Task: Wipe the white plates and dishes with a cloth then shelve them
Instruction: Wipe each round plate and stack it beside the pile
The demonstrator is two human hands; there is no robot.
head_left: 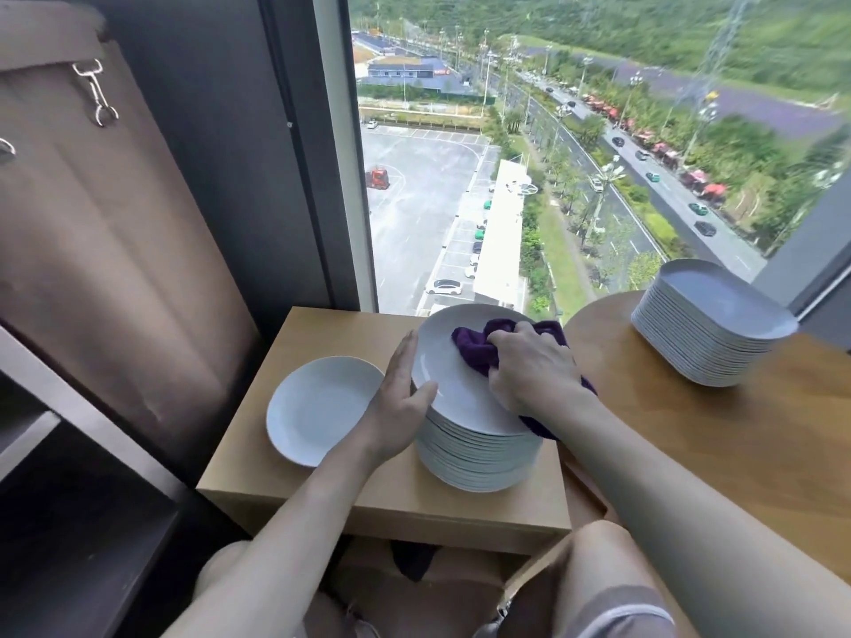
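Note:
A tall stack of round white plates stands on a small wooden table. Its top plate is tilted up toward me. My left hand grips that plate's left rim, thumb on its face. My right hand is closed on a purple cloth and presses it against the plate's face. A single white plate lies flat on the table to the left of the stack. A second stack of white rounded-square dishes sits on the round table at the right.
The round wooden table adjoins the small one on the right. A dark shelf unit stands at the left, with a brown curtain behind it. A large window lies straight ahead. My knees are below the tables.

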